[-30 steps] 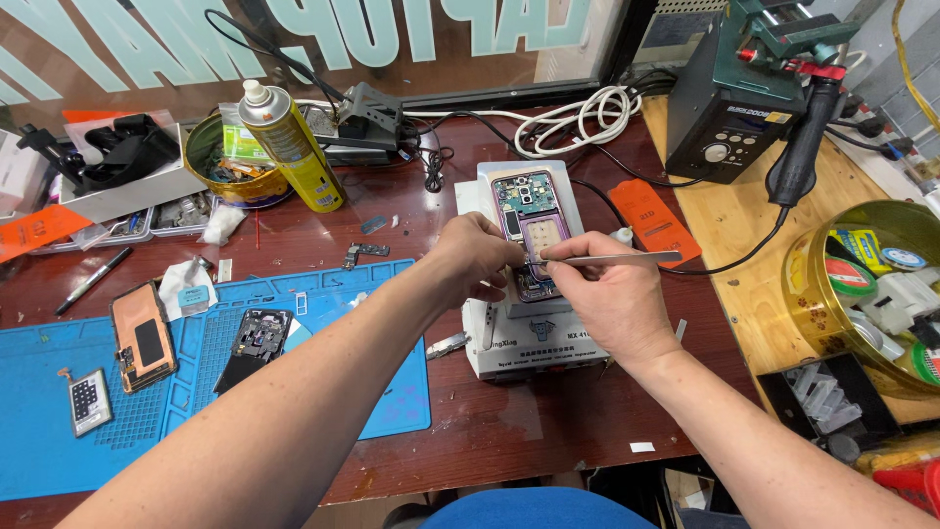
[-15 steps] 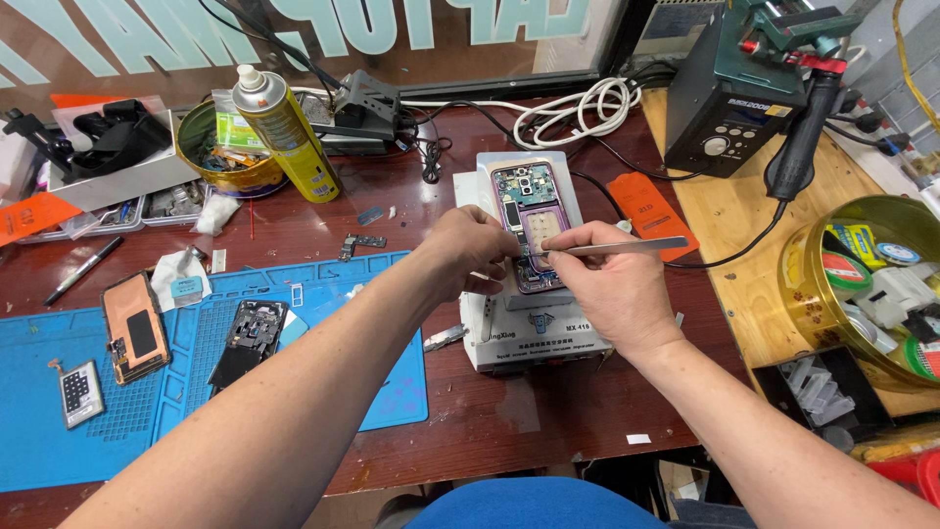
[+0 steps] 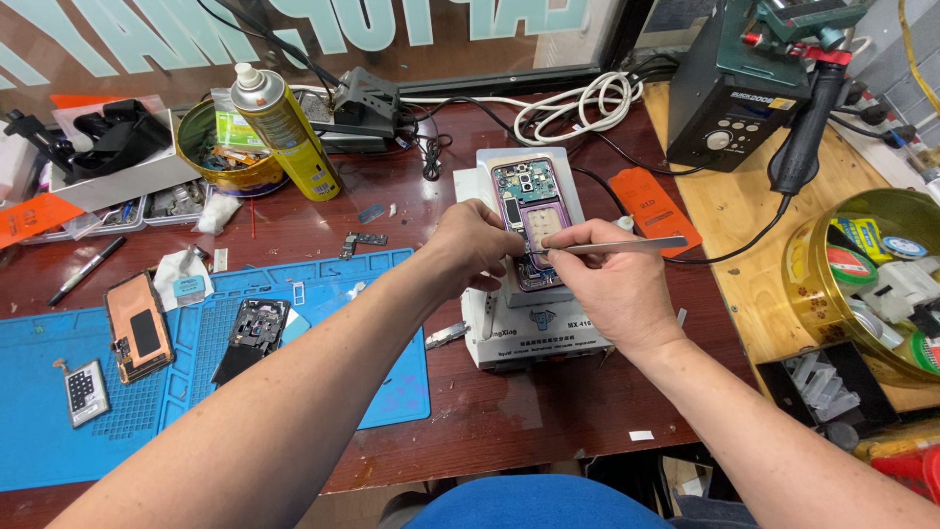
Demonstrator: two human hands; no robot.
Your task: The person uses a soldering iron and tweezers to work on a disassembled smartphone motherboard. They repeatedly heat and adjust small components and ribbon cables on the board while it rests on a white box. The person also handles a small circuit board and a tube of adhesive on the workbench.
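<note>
My right hand (image 3: 609, 290) pinches the tweezers (image 3: 615, 246) over the opened phone (image 3: 535, 211) on the white heating pad (image 3: 509, 328); my left hand (image 3: 474, 250) grips the phone's edge. A slip could gouge its exposed board.

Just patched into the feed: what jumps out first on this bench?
An opened purple phone lies on a white heating block at centre, the left hand steadying it while the right hand holds metal tweezers over it. A yellow spray can stands behind, upper left.
</note>
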